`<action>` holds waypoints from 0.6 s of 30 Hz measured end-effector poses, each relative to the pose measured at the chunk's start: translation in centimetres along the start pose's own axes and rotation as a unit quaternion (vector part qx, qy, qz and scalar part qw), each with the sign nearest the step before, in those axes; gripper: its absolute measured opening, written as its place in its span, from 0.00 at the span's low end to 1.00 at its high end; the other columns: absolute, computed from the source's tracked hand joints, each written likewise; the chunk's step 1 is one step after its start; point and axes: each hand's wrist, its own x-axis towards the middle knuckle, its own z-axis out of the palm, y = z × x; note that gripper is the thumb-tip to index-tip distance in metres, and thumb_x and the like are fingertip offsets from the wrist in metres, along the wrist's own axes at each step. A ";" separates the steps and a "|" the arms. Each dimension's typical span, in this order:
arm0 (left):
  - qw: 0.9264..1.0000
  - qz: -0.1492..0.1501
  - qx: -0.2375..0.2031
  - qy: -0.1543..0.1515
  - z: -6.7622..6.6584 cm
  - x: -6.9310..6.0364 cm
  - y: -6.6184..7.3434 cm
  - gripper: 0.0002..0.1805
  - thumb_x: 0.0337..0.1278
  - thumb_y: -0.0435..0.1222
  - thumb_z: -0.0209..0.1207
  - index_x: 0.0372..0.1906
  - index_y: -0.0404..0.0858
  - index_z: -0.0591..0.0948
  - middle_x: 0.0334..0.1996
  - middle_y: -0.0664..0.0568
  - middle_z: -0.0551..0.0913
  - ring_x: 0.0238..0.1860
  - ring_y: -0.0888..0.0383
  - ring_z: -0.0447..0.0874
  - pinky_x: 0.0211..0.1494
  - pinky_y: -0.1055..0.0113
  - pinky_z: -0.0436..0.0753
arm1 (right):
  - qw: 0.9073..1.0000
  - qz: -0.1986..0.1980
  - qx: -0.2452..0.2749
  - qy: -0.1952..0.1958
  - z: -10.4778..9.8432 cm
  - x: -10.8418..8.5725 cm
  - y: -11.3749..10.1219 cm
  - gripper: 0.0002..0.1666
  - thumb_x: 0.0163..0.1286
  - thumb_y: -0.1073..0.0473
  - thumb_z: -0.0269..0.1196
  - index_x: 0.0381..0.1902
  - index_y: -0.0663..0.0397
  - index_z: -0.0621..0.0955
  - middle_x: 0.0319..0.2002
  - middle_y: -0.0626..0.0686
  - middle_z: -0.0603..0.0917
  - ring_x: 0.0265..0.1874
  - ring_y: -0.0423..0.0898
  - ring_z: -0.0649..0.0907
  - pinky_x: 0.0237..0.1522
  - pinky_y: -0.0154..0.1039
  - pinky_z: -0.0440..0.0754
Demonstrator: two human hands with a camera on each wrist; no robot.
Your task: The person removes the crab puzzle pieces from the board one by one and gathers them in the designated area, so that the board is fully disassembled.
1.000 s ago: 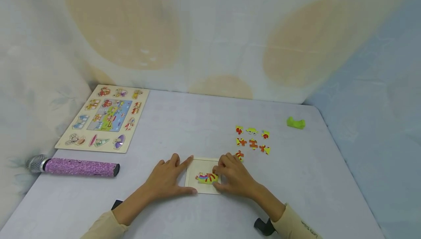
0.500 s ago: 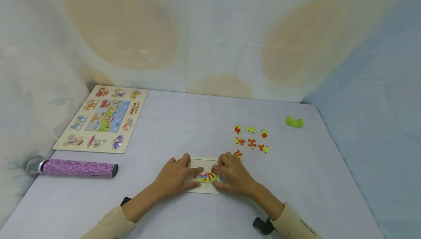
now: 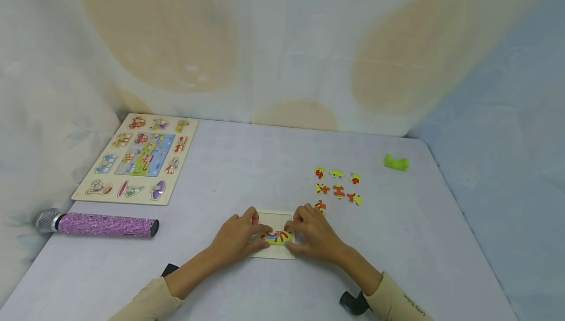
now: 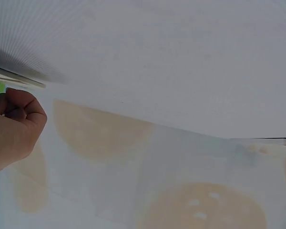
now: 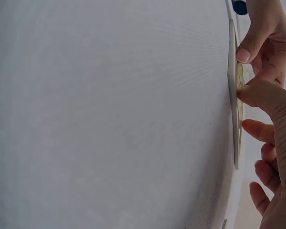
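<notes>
A small pale wooden puzzle tray (image 3: 277, 219) lies on the table between both hands. Joined puzzle pieces (image 3: 278, 238), yellow-green with a rainbow and red stripes, lie in its lower part. At their left end, my left hand (image 3: 236, 237) pinches a piece between thumb and index finger. Thumb and fingers of my right hand (image 3: 317, 238) hold the right end. In the right wrist view both hands meet over the tray (image 5: 232, 95), seen edge-on. The fingers hide the outer ends of the pieces.
Several loose puzzle pieces (image 3: 338, 192) lie in rows beyond the right hand. A green object (image 3: 396, 163) sits farther right. On the left are a picture puzzle board (image 3: 176, 183) and a purple glittery microphone (image 3: 108, 226). A curtain (image 3: 287, 56) hangs behind the table.
My left hand has moved right, from the tray's left edge to the left end of the joined pieces. The right hand has stayed at their right end.
</notes>
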 end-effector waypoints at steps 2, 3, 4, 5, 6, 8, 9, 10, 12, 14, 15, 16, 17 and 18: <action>1.000 0.003 -0.006 0.004 0.0 0.0 0.0 0.17 0.47 0.52 0.72 0.44 0.52 0.90 0.35 0.60 0.66 0.25 0.67 0.59 0.31 0.73 0.57 | 1.000 0.001 0.004 -0.001 0.0 0.1 0.0 0.16 0.49 0.50 0.76 0.36 0.48 0.87 0.32 0.45 0.69 0.35 0.39 0.64 0.41 0.37 0.65; 1.000 0.006 -0.006 0.006 0.0 0.0 0.0 0.17 0.47 0.51 0.72 0.43 0.51 0.90 0.35 0.60 0.66 0.24 0.67 0.59 0.32 0.74 0.58 | 1.000 0.001 0.007 -0.002 -0.1 0.1 0.0 0.16 0.49 0.50 0.76 0.36 0.48 0.88 0.32 0.45 0.69 0.35 0.39 0.64 0.41 0.37 0.65; 1.000 0.011 -0.006 0.009 -0.1 0.0 0.1 0.17 0.47 0.51 0.73 0.43 0.51 0.90 0.35 0.60 0.67 0.24 0.68 0.59 0.32 0.74 0.58 | 1.000 0.001 0.009 -0.002 -0.1 0.1 0.0 0.16 0.50 0.50 0.76 0.36 0.48 0.88 0.32 0.44 0.69 0.35 0.39 0.65 0.41 0.37 0.65; 1.000 0.016 -0.004 0.012 -0.1 0.0 0.0 0.17 0.46 0.51 0.73 0.42 0.51 0.90 0.35 0.60 0.67 0.24 0.68 0.60 0.32 0.74 0.59 | 1.000 0.001 0.011 -0.002 0.0 0.1 0.0 0.16 0.50 0.50 0.76 0.36 0.48 0.88 0.32 0.44 0.69 0.35 0.39 0.64 0.41 0.36 0.65; 1.000 0.022 -0.001 0.015 -0.1 0.0 0.0 0.16 0.46 0.51 0.73 0.42 0.51 0.90 0.36 0.60 0.67 0.24 0.68 0.60 0.33 0.74 0.59 | 1.000 0.001 0.011 -0.002 0.0 0.1 0.0 0.16 0.50 0.50 0.76 0.36 0.47 0.88 0.32 0.44 0.69 0.35 0.39 0.64 0.41 0.36 0.64; 0.999 0.033 0.002 0.022 -0.2 0.0 0.0 0.16 0.46 0.51 0.73 0.41 0.50 0.90 0.36 0.60 0.68 0.25 0.67 0.61 0.33 0.73 0.61 | 1.000 0.000 0.009 -0.003 0.1 0.0 0.1 0.15 0.50 0.50 0.76 0.36 0.47 0.88 0.32 0.44 0.69 0.35 0.39 0.64 0.41 0.35 0.64; 0.999 0.038 0.004 0.025 -0.2 0.0 0.0 0.16 0.45 0.51 0.73 0.40 0.50 0.90 0.36 0.60 0.68 0.25 0.67 0.61 0.33 0.73 0.62 | 1.000 -0.001 0.008 -0.003 0.1 0.0 0.1 0.15 0.50 0.50 0.76 0.36 0.47 0.88 0.32 0.44 0.69 0.35 0.39 0.64 0.41 0.35 0.64; 0.999 0.042 0.003 0.028 -0.2 0.0 0.0 0.16 0.45 0.51 0.73 0.40 0.49 0.90 0.36 0.60 0.68 0.25 0.67 0.61 0.33 0.73 0.63 | 1.000 -0.002 0.006 -0.004 0.1 0.0 0.1 0.15 0.50 0.49 0.76 0.36 0.46 0.88 0.32 0.44 0.69 0.35 0.39 0.64 0.40 0.35 0.64; 0.998 0.051 0.001 0.030 -0.3 0.0 0.0 0.16 0.46 0.51 0.73 0.40 0.49 0.90 0.36 0.60 0.68 0.25 0.66 0.61 0.33 0.72 0.65 | 1.000 -0.002 0.002 -0.007 0.1 0.0 0.1 0.15 0.50 0.49 0.76 0.36 0.46 0.89 0.32 0.43 0.69 0.35 0.39 0.64 0.40 0.34 0.64; 0.998 0.059 -0.003 0.031 -0.4 0.0 -0.1 0.16 0.46 0.51 0.73 0.39 0.48 0.90 0.36 0.60 0.68 0.25 0.66 0.62 0.33 0.72 0.66 | 1.000 -0.001 -0.001 -0.012 0.1 0.1 0.0 0.15 0.51 0.48 0.76 0.37 0.45 0.89 0.32 0.43 0.69 0.35 0.39 0.64 0.40 0.34 0.64; 0.998 0.063 -0.003 0.031 -0.4 0.1 -0.1 0.16 0.46 0.51 0.73 0.39 0.49 0.90 0.36 0.61 0.68 0.25 0.66 0.62 0.33 0.72 0.66 | 1.000 0.000 -0.001 -0.015 0.0 0.1 0.0 0.16 0.51 0.48 0.76 0.37 0.45 0.89 0.32 0.43 0.69 0.35 0.38 0.64 0.40 0.34 0.64; 0.997 0.068 -0.002 0.032 -0.5 0.1 -0.2 0.15 0.45 0.51 0.73 0.38 0.49 0.90 0.36 0.61 0.69 0.25 0.66 0.62 0.33 0.72 0.66 | 1.000 0.002 -0.001 -0.018 0.0 0.1 0.0 0.16 0.51 0.48 0.76 0.37 0.45 0.89 0.32 0.43 0.69 0.35 0.38 0.65 0.40 0.35 0.64; 0.997 0.074 -0.002 0.033 -0.5 0.2 -0.2 0.14 0.45 0.50 0.74 0.37 0.49 0.90 0.36 0.61 0.69 0.24 0.66 0.62 0.32 0.72 0.66 | 1.000 0.004 -0.001 -0.021 0.0 0.1 -0.1 0.16 0.51 0.48 0.76 0.38 0.45 0.89 0.32 0.43 0.69 0.36 0.38 0.65 0.41 0.34 0.64; 0.996 0.079 -0.001 0.032 -0.5 0.3 -0.3 0.14 0.45 0.50 0.74 0.37 0.50 0.90 0.36 0.61 0.69 0.24 0.66 0.62 0.32 0.73 0.66 | 1.000 0.006 -0.001 -0.024 0.0 0.1 -0.1 0.16 0.52 0.48 0.75 0.38 0.44 0.89 0.32 0.43 0.69 0.36 0.38 0.65 0.41 0.35 0.65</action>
